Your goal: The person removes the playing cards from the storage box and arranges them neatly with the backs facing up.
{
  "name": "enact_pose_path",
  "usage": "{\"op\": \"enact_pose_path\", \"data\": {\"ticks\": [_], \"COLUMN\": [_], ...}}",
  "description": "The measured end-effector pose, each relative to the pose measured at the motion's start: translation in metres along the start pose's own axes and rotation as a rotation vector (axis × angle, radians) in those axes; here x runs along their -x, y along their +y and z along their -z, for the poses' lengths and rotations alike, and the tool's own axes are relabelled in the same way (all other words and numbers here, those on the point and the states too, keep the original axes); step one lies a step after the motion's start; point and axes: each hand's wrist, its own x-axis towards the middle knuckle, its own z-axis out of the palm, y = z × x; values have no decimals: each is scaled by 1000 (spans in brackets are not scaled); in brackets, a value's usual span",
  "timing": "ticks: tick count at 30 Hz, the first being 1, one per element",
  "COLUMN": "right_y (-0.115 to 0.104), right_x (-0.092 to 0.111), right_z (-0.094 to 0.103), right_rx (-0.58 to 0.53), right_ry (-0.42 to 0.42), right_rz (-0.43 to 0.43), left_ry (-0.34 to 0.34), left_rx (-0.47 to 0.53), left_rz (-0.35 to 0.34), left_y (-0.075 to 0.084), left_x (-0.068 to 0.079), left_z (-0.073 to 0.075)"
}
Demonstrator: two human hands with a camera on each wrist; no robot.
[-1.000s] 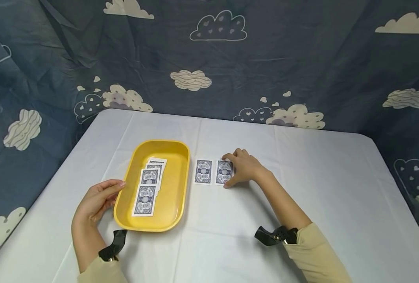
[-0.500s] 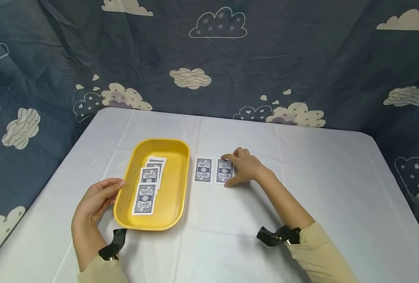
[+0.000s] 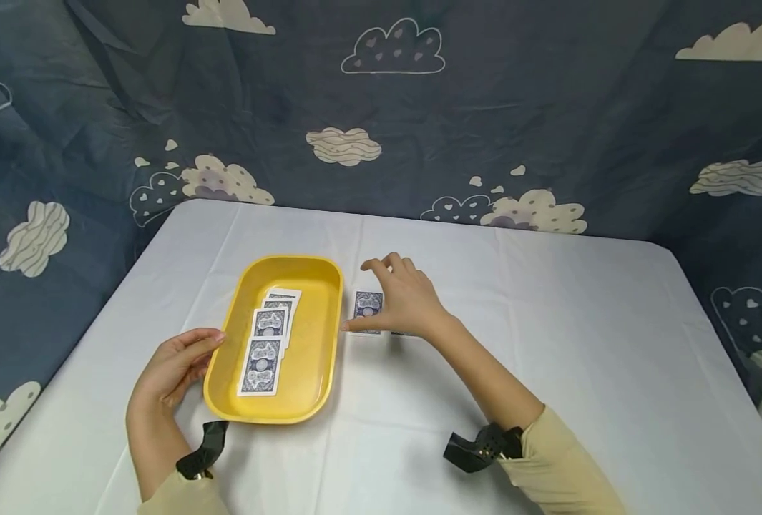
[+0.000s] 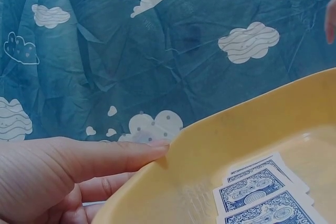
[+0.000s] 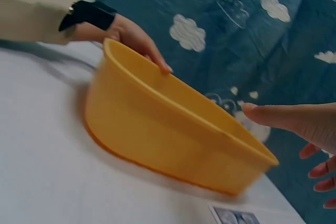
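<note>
Your tray [image 3: 310, 357]: plain yellow. Cards inside [image 3: 260, 366]: dark blue ornate backs, white borders; same on the cards at the tray's 3 o'clock [image 3: 368, 303]. Tablecloth [image 3: 612, 357]: plain white. Backdrop [image 3: 290, 86] at 12: dark blue, cream clouds [image 3: 343, 146], some wavy-striped, some dotted; white-outlined clouds [image 3: 393, 48] with hearts. Your sleeves [image 3: 557, 465] at 5 and 7: beige; wrist mounts [image 3: 205, 450]: black.

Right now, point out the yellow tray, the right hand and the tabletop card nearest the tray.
Yellow tray [image 3: 310, 350], head view: bare floor.
Right hand [image 3: 410, 300], head view: back of hand.
Tabletop card [image 3: 367, 304], head view: patterned back.
</note>
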Motion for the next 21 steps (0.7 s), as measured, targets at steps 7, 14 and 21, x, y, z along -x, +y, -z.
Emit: {"op": "enact_pose_path", "data": {"ticks": [7, 14, 21], "right_y": [-52, -98, -126], "right_x": [-5, -7, -13], "right_z": [-20, -48, -80], "right_rx": [57, 145, 277], "right_ry": [8, -35, -132], "right_rz": [166, 312, 327], "left_ry": [14, 5, -35], "left_rx": [11, 7, 8], "left_rz": [13, -2, -31], "left_y": [-4, -6, -5], "left_x": [1, 0, -3], "left_z": [4, 4, 4]}}
